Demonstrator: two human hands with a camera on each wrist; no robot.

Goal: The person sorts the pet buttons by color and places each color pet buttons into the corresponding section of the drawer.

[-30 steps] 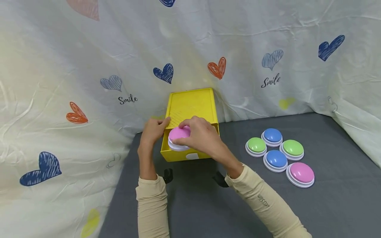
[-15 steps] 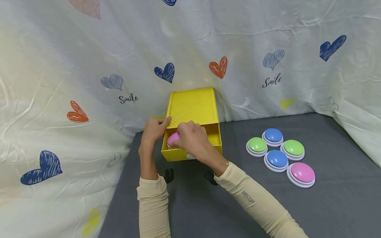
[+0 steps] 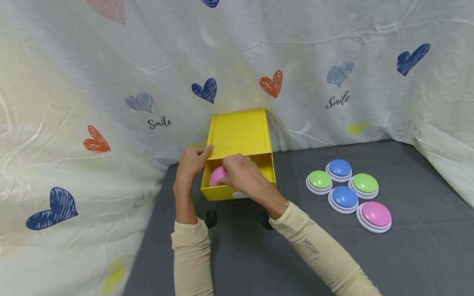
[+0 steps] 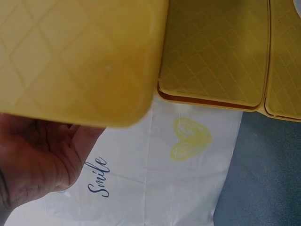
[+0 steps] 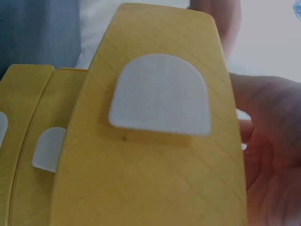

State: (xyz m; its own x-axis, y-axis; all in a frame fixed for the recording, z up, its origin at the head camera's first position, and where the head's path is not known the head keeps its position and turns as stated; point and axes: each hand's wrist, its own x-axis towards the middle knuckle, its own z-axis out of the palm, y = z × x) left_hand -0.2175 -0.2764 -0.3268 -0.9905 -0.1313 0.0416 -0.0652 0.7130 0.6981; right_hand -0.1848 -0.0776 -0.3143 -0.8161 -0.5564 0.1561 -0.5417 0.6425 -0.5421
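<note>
A yellow drawer unit stands against the cloth backdrop, its top drawer pulled out. My left hand grips the unit at its left side, thumb on the top near the front edge; the fingers are partly hidden. My right hand reaches into the drawer and holds a pink dome button low in the left part. Its base is mostly hidden by the drawer front. In the right wrist view, the drawer front with its white handle covers much of the right hand.
To the right on the dark table sit several dome buttons with white bases: blue ones, green ones and a pink one. A heart-printed cloth hangs behind and at the left.
The right hand has lowered the pink button from above the drawer front down into the drawer's left part. The left hand has stayed at the unit's side.
</note>
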